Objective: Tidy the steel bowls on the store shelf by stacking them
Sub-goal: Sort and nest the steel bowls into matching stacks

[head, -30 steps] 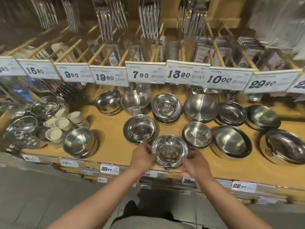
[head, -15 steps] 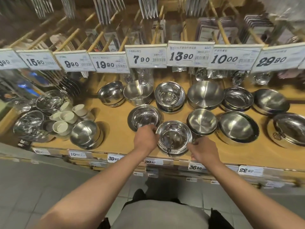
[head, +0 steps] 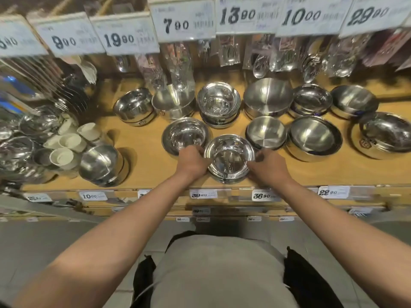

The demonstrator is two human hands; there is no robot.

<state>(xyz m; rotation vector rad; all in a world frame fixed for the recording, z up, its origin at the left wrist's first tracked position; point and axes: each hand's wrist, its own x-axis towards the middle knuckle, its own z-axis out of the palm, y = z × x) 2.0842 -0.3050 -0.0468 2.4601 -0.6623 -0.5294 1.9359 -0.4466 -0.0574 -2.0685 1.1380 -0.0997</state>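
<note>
Both the left hand (head: 193,160) and right hand (head: 268,166) are gripping the steel bowl stack (head: 229,157), their curled fingertips hiding behind its rim.

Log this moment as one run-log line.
stage: gripping bowl | left hand: grips left rim | right hand: grips right rim | shiny steel bowl: front of wooden shelf, upright | neighbouring bowls: not yet stacked

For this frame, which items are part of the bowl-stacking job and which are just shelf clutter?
Part of the job:
- shiny steel bowl, gripped by left hand and right hand
- neighbouring shiny bowl
- stacked bowls behind
- matte bowls

Just lying about:
- white cups
- price tags
- packaged cutlery
</note>
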